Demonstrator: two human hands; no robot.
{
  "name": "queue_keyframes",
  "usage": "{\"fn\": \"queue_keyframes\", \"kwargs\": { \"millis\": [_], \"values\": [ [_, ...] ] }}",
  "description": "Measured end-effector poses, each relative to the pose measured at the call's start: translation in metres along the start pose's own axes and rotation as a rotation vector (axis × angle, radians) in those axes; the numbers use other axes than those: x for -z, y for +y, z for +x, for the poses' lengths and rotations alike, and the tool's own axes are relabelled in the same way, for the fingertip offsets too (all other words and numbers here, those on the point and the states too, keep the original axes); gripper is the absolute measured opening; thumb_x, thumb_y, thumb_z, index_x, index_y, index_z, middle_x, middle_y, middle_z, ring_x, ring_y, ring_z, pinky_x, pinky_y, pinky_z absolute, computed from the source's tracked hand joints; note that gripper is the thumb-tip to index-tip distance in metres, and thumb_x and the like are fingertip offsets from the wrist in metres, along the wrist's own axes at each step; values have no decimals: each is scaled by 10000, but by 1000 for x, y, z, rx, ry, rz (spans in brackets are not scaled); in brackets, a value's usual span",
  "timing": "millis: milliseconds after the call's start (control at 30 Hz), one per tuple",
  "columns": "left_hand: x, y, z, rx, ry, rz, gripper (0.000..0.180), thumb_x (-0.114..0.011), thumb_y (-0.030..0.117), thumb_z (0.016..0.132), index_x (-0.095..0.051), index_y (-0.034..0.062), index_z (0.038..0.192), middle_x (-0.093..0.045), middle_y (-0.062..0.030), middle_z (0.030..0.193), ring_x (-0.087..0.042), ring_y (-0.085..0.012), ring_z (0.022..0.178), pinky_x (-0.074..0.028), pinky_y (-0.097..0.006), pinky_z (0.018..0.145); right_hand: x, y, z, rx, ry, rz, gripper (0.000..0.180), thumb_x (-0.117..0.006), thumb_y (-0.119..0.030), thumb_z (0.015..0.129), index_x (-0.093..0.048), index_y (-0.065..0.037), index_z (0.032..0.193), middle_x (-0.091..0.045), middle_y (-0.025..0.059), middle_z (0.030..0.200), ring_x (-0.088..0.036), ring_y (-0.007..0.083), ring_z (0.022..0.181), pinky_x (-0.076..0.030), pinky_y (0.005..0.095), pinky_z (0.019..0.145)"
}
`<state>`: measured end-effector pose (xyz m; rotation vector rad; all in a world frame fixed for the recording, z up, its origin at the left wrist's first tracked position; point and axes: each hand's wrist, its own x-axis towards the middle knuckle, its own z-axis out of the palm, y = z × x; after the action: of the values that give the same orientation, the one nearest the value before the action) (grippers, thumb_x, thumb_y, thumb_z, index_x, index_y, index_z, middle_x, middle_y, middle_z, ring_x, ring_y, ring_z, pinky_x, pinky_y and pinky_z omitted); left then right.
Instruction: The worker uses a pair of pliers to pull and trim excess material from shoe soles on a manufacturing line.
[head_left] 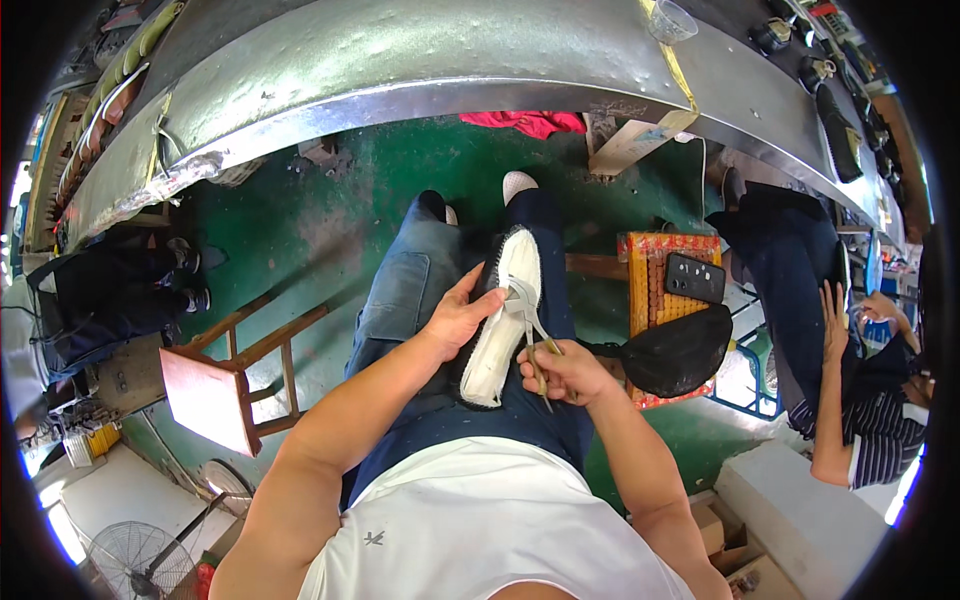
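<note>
Across my lap lies a shoe [487,362], its cream-white underside up and a dark stitched-looking edge around it. My left hand [467,312] is closed on the shoe's left side, thumb pressing near a grey strap [521,298] that crosses the middle. To the right of the shoe, my right hand [568,372] is closed round a slim brass-coloured metal tool [537,372] with two arms, like scissors or pincers. The tool's upper end meets the strap's loose ends; whether it grips or cuts them I cannot tell.
A metal-topped bench [420,60] curves across the front. At right, a bead-covered seat [648,290] carries a phone [694,278] and a black bag [680,352]. A wooden stool [210,400] stands left. Another person [850,400] sits at far right; a fan [140,560] is lower left.
</note>
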<state>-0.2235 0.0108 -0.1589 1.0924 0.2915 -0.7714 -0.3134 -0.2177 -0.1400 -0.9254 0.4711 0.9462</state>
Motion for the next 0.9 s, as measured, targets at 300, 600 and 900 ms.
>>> {"fn": "queue_keyframes", "kwargs": {
  "millis": [300,600,900],
  "values": [
    [-12,17,7,104,114,299,739,-754,271,899,-416,-13,1491,-636,-163,1297,-628,-235,1158,-495,-358,1008,2,-82,-46,-8,71,-523,395,-562,-322,1044,-598,34,1210,-720,140,1027,-726,235,917,-593,339,644],
    [-3,29,10,218,61,536,789,-791,336,849,-438,-25,1456,-593,-212,1375,-587,-296,1259,-451,-377,1070,-25,-95,-51,41,289,-1062,425,-552,-367,1032,-612,39,924,-679,145,775,-686,260,676,-540,395,672],
    [0,23,18,251,-45,551,890,-806,348,842,-351,-43,1498,-550,-216,1428,-538,-303,1317,-412,-382,1102,-55,-48,-63,293,161,-1698,317,-627,-329,988,-602,-17,1042,-692,203,937,-692,383,884,-544,479,746]
  ]
}}
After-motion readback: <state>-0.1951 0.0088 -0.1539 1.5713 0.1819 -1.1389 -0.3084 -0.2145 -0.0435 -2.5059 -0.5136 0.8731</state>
